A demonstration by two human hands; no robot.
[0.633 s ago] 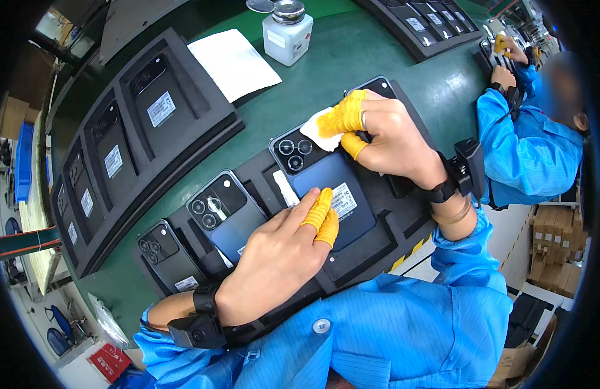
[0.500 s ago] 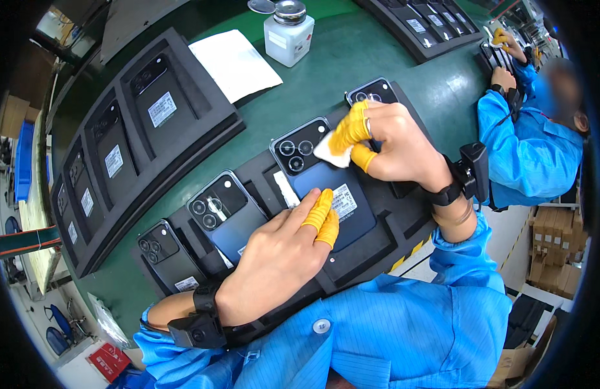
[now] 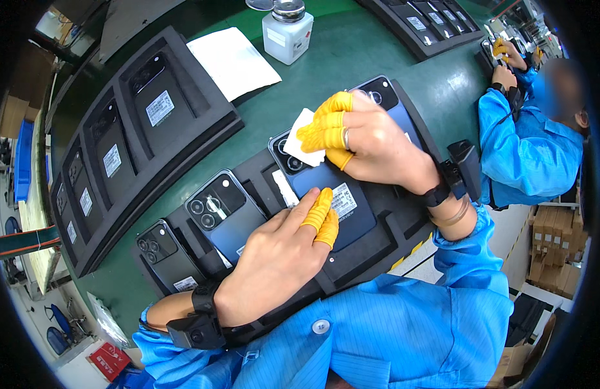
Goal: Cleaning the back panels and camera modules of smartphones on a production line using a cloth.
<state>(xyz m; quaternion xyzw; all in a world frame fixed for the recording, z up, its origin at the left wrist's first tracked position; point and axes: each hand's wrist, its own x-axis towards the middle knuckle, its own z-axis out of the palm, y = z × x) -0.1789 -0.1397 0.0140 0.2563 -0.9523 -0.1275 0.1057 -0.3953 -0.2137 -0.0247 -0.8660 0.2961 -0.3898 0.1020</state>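
Green workbench [image 3: 378, 71], black moulded tray [image 3: 391, 227] of dark-blue smartphones at its near edge.

Right hand [image 3: 365, 139] pinches a folded white wipe [image 3: 303, 136] onto the middle blue phone [image 3: 326, 185]'s camera end; left hand [image 3: 280, 249] presses two yellow-cotted fingertips [image 3: 321, 209] on that phone's back, gripping nothing.

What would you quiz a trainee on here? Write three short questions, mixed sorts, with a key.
1. True or false: the right hand presses a white cloth on the camera end of a blue phone.
2. What colour are the finger covers on the left hand? A) yellow B) black C) white
3. Fill in: behind the tray, a white ____ with a metal top stands on the green table.

Key: 1 true; 2 A; 3 bottle.
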